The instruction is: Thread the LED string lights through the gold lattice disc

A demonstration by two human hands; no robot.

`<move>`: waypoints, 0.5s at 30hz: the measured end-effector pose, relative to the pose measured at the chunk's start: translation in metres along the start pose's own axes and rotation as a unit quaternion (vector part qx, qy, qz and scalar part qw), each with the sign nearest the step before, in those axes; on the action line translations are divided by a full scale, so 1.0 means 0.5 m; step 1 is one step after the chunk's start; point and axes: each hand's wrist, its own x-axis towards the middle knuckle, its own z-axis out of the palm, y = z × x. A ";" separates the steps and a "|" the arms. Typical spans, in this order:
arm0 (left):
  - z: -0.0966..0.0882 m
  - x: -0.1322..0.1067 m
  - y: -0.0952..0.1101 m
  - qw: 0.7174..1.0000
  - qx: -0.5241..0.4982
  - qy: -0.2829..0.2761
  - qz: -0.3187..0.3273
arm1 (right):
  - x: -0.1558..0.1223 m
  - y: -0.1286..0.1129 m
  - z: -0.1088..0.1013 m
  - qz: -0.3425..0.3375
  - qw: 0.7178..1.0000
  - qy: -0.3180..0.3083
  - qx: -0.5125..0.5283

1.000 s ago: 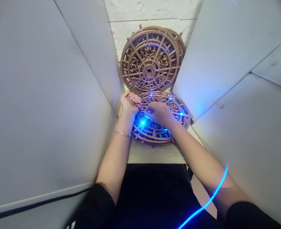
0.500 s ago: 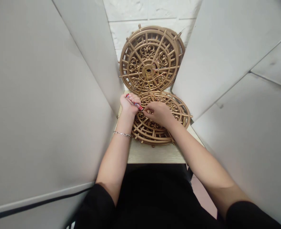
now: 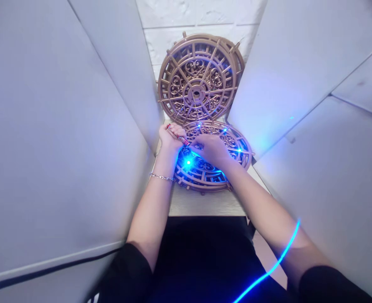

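My left hand [image 3: 170,139] is closed around a slim row of red batteries [image 3: 182,139], slanting down to the right across its fingers. At their lower end my right hand [image 3: 212,149] pinches, thumb against forefinger; what it holds there is too small to make out. Both hands are over a lying stack of round gold openwork discs [image 3: 201,187] with scroll patterns. A bright blue light [image 3: 188,162] glows on that stack just below my fingers, with smaller blue points at its far and right side.
Another stack of gold openwork discs [image 3: 201,87] leans upright against the white brick wall [image 3: 168,14], thin wire near its hub. Pale panels rise closely at left [image 3: 47,126] and right [image 3: 315,181]. The light wooden surface [image 3: 204,204] ends before my body.
Blue lights have come on at the lower discs, tinting everything bluish. A curved blue streak now crosses my right forearm and black clothing. My hands have barely moved.
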 end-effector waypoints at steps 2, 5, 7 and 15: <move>0.001 -0.001 0.000 1.000 -0.001 0.003 0.001 | 0.001 0.000 -0.001 0.009 1.000 0.000 -0.005; 0.002 -0.002 -0.002 1.000 0.002 0.002 0.003 | 0.001 -0.002 -0.001 0.011 1.000 -0.004 -0.004; 0.001 -0.002 -0.003 1.000 0.004 -0.003 0.008 | 0.000 -0.004 -0.002 0.012 1.000 -0.003 -0.011; -0.004 0.003 -0.003 1.000 0.004 -0.007 0.020 | -0.002 -0.005 0.000 0.006 0.999 0.003 -0.031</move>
